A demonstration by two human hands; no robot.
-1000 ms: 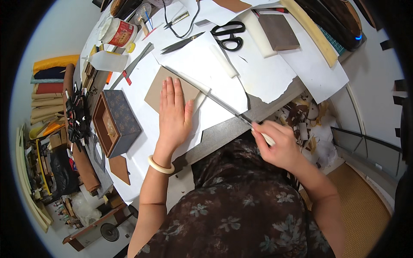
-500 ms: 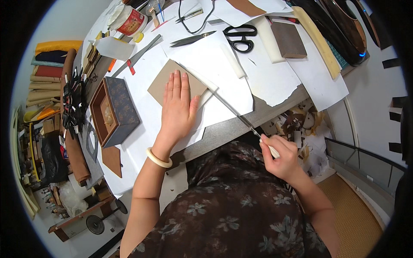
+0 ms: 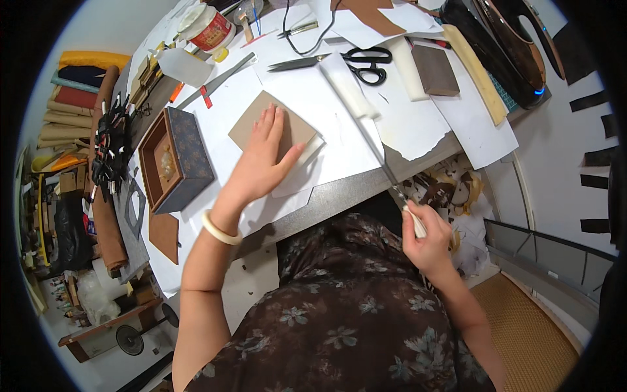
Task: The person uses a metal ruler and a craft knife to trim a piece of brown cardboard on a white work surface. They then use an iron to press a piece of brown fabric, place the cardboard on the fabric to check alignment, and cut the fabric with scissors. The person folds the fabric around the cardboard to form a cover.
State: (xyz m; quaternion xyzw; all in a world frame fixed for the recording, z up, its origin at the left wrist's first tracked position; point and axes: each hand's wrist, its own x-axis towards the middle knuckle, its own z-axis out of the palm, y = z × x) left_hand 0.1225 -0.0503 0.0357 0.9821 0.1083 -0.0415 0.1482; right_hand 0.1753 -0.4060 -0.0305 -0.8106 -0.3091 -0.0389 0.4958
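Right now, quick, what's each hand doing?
Left hand: open, over the tan board.
Right hand: closed, holding the long thin tool by its pale handle.

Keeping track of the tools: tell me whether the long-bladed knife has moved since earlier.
Yes: the knife has swung to the right, away from the brown board.

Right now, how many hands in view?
2: the left hand flat on the tan board, thumb spread; the right hand closed around the handle of the long metal tool. Neither is hidden; no others show.
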